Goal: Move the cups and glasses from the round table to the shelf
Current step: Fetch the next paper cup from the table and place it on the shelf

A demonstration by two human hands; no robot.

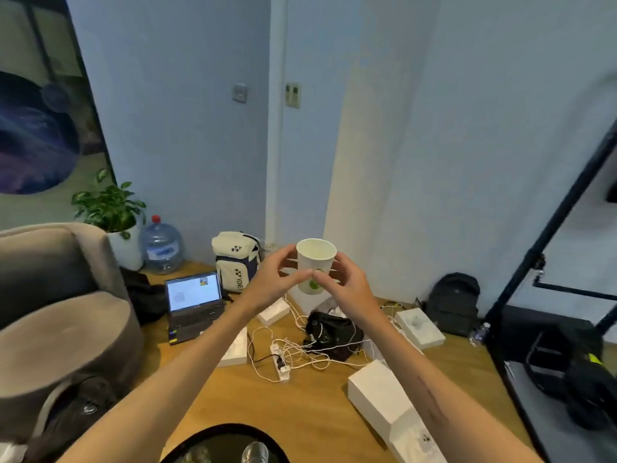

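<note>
Now both hands are up in front, sharing one white paper cup [315,264] with a green mark low on its side. The left hand [272,279] curls round the cup's left side, thumb across the front; the right hand [347,284] wraps the right side, and the two thumb tips meet on the cup's near face. The cup sits upright, open mouth up, held in the air well above the wooden floor [300,406]. Down at the near edge, the dark round table [187,446] peeks in with a clear glass [255,452] on it. Far left, a laptop [195,304] glows open on the floor beside a white backpack [237,260]. A power strip [280,360] lies in tangled white cables below the hands. On the right, a black metal shelf [547,248] rises.
</note>
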